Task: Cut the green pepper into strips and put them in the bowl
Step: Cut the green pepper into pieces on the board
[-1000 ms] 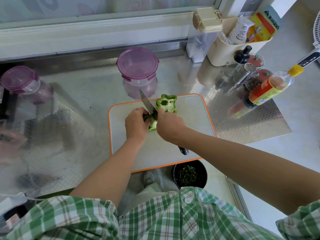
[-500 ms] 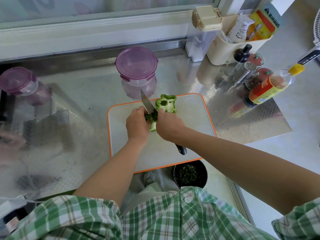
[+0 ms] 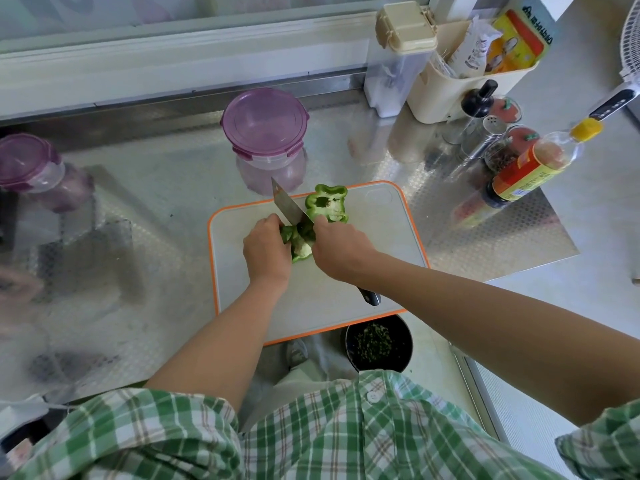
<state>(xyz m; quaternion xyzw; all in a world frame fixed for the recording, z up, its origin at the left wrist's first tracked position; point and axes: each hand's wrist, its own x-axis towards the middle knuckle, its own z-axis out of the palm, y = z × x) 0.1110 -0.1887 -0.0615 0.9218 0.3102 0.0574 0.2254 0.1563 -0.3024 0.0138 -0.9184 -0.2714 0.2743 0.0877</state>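
Counting two green pepper pieces (image 3: 298, 244) (image 3: 327, 204) by the right hand (image 3: 341, 251), one knife (image 3: 287, 206) in it, one cutting board (image 3: 377, 237) underneath, two purple-lidded containers (image 3: 265, 123) (image 3: 27, 161) beyond, one bowl (image 3: 405, 344) behind.

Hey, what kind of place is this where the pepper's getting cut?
Most likely a home kitchen counter. A green pepper is being cut with a knife on an orange-rimmed cutting board, a sauce bottle and shakers stand at the right, and purple-lidded food containers sit on the metal worktop.
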